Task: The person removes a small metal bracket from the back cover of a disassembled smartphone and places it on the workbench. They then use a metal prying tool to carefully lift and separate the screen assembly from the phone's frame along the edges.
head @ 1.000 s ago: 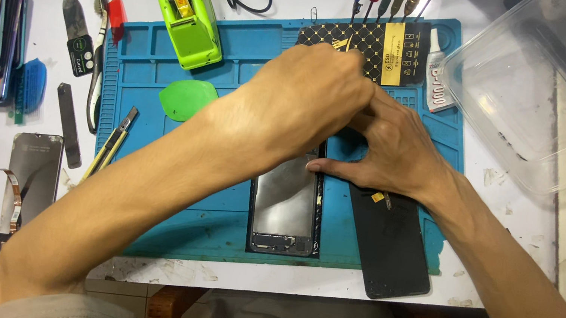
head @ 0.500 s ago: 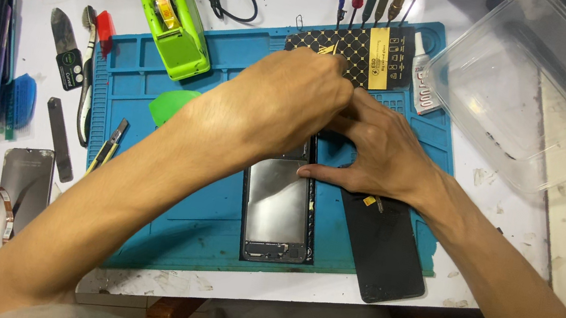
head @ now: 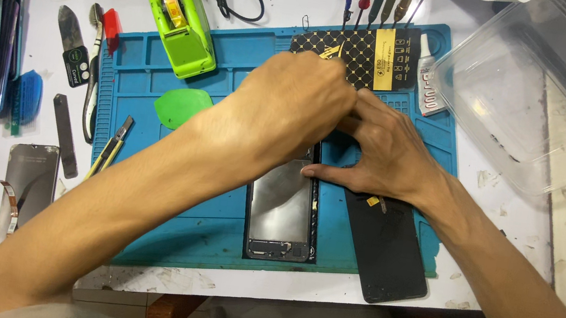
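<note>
Fingers of the left hand [head: 290, 111] are being curled over the top end of the opened phone frame [head: 282, 212]; whether anything is being pinched cannot be told, the fingertips being hidden. The right hand [head: 382, 156] is being pressed flat against the frame's upper right edge, thumb laid along it. The frame is being steadied on the blue work mat [head: 158, 86], a detached dark screen panel [head: 385, 255] lying just beside it. Judging by this, work at the phone's top end is being carried out; a careful, steady touch is being called for. A black, gold-patterned package [head: 360, 54] with a yellow label is lying above, a green tape dispenser [head: 177, 14] further left.
</note>
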